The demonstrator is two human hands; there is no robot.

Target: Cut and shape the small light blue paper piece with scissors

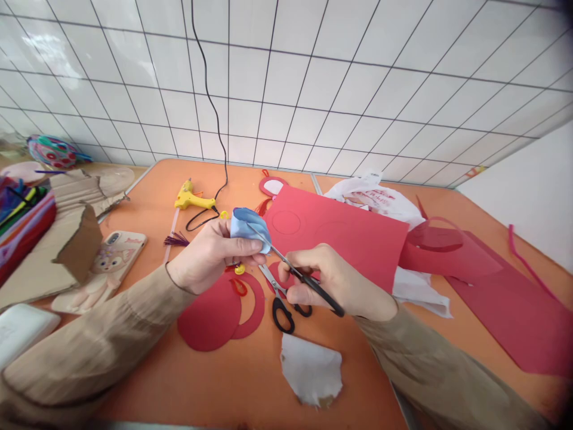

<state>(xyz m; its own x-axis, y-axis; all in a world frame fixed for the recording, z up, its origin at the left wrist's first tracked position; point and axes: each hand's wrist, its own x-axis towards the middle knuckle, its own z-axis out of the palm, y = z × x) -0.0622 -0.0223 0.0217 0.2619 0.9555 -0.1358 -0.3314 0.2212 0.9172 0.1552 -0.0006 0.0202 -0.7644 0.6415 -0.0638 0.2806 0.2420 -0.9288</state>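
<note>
My left hand (224, 243) pinches a folded, curved piece of light blue material (244, 224), cloth or paper, between thumb and fingers. In my right hand (326, 278) are black-handled scissors (317, 289), seen nearly edge-on. Their thin silver blades reach up and left across the blue piece. Just below, a second pair of black-handled scissors (283, 316) lies on the table, partly behind my right hand. Red paper discs and a ring (210, 316) rest under my left hand, with a small red loop and a yellow charm (240, 269) by them.
A yellow glue gun (194, 200) with a black cord lies at the back. Red sheets (340, 233), a white plastic bag (380, 200) and a white scrap (311, 367) are on the orange table. At left are a phone (119, 254), cardboard (67, 251) and coloured stems.
</note>
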